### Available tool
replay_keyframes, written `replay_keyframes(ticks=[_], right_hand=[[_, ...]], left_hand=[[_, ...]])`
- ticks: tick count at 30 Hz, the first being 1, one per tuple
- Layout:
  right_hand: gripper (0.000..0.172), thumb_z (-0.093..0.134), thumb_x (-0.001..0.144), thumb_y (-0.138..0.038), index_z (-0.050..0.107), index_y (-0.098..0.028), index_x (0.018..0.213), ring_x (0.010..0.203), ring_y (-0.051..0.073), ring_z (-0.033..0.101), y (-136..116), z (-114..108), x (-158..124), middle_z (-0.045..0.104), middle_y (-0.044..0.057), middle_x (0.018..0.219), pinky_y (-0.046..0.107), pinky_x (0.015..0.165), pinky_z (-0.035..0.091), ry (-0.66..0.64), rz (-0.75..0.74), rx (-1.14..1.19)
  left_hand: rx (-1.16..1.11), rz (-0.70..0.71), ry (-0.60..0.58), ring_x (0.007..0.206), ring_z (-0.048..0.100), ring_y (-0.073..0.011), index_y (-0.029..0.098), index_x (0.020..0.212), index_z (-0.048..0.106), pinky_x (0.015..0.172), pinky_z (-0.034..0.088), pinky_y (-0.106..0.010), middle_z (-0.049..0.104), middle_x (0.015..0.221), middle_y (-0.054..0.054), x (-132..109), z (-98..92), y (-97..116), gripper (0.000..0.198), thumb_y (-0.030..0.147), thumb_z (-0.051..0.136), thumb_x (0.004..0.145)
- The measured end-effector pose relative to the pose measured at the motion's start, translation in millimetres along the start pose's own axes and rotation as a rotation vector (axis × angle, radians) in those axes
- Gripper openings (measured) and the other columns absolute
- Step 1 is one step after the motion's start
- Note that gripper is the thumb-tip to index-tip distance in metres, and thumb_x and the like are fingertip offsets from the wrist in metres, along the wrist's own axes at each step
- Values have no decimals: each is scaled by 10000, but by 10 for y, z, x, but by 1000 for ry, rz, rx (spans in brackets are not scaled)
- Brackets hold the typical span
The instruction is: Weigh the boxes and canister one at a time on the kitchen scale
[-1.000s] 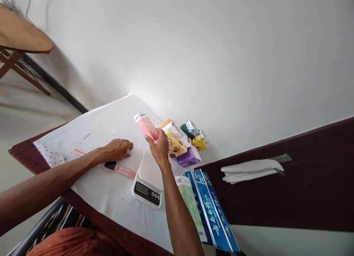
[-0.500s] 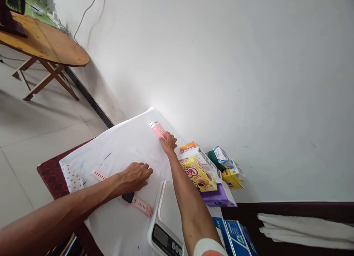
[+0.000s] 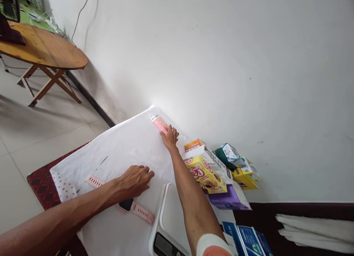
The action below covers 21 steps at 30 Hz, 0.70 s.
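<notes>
My right hand (image 3: 170, 137) reaches to the far corner of the white cloth (image 3: 118, 149). Its thumb and fingers are around the near end of a slim pink box (image 3: 160, 124) with a white far end; the held part is hidden. My left hand (image 3: 136, 180) rests on the cloth with its fingers loosely bent and apart, holding nothing visible. Under my left forearm lies a smartwatch (image 3: 126, 205) with a pink strap, partly covered. A white digital scale (image 3: 173, 211) sits between my arms, close to the strap's buckle.
Along the wall side stand a yellow snack box (image 3: 206, 175), a purple box (image 3: 231, 197), an orange box (image 3: 194, 144) and blue boxes (image 3: 246, 241). A white wall (image 3: 221, 64) borders the cloth. A wooden folding table (image 3: 58, 46) stands at the far left.
My right hand and the pink box have moved slightly farther toward the cloth's far corner. My left hand stays about where it was. The view has shifted a little.
</notes>
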State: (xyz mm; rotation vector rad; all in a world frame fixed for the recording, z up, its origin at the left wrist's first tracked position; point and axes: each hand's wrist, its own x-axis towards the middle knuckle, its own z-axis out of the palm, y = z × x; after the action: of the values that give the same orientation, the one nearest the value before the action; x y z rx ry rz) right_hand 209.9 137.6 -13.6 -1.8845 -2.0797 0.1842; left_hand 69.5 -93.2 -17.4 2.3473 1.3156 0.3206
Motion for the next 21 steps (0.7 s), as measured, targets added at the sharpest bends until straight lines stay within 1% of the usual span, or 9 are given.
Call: replay_keyframes(ticks=[2,5,7,9,11,13,16,19,21], right_hand=[[742,598,902,-379,368,-107,1553,1439,438,253,24,-76,-178,308,266,1591,667,1058,359,21,-23,-6],[724,633,894,-423,409,-158,1529,1442,397,286,122,-289,-601,362,216,1586,626,1083,368,27,-70,-17],[660,634,906,-456,466,-183,1484,1424,357,342,226,-512,-996,437,182,1544,577,1106,375,58,-149,-24],[582,590,950,-475,507,-170,1439,1403,327,397,350,-791,-1475,500,179,1492,547,1140,360,150,-276,-38],[520,530,992,-484,530,-173,1409,1374,302,451,494,-1096,-2015,567,165,1420,527,1161,351,246,-318,-73],[514,497,1001,-532,556,-191,1381,1326,313,507,669,-1384,-2581,608,161,1372,540,1129,383,345,-241,-128],[583,483,977,-629,607,-185,1335,1236,352,572,1002,-1696,-3389,645,178,1300,537,1033,456,417,5,-238],[707,498,916,-734,615,-181,1340,1082,367,661,1348,-1777,-4015,682,187,1231,491,851,541,381,276,-233],[718,527,878,-767,647,-197,1297,1018,373,690,1519,-1706,-4280,714,178,1174,472,767,559,311,351,-205]], left_hand=[[1,-3,-13,1000,689,-282,187,1059,565,810,561,-403,681,1112,-131,-7,-41,14,123,219,577,942],[8,3,-13,992,690,-262,190,1063,572,812,553,-374,683,1102,-124,-24,-70,24,118,219,570,949],[31,8,-8,993,689,-254,188,1088,580,816,545,-360,679,1106,-120,-35,-67,18,141,228,564,954],[53,14,-9,1004,687,-256,182,1125,587,822,537,-356,674,1127,-121,-43,-56,3,178,239,549,961],[61,21,-10,1021,684,-267,174,1150,593,827,531,-361,669,1154,-127,-50,-42,-16,208,254,534,968],[56,28,-4,1025,682,-276,170,1153,602,824,526,-367,668,1165,-132,-58,-27,-35,223,269,522,970],[44,39,20,1001,682,-279,176,1138,615,811,522,-371,674,1144,-131,-70,-3,-62,232,282,514,959],[36,50,36,978,685,-277,185,1141,621,804,516,-367,680,1116,-123,-78,15,-83,253,306,506,951],[33,49,35,977,686,-275,190,1154,623,800,510,-361,684,1123,-120,-83,14,-88,274,320,496,948]])
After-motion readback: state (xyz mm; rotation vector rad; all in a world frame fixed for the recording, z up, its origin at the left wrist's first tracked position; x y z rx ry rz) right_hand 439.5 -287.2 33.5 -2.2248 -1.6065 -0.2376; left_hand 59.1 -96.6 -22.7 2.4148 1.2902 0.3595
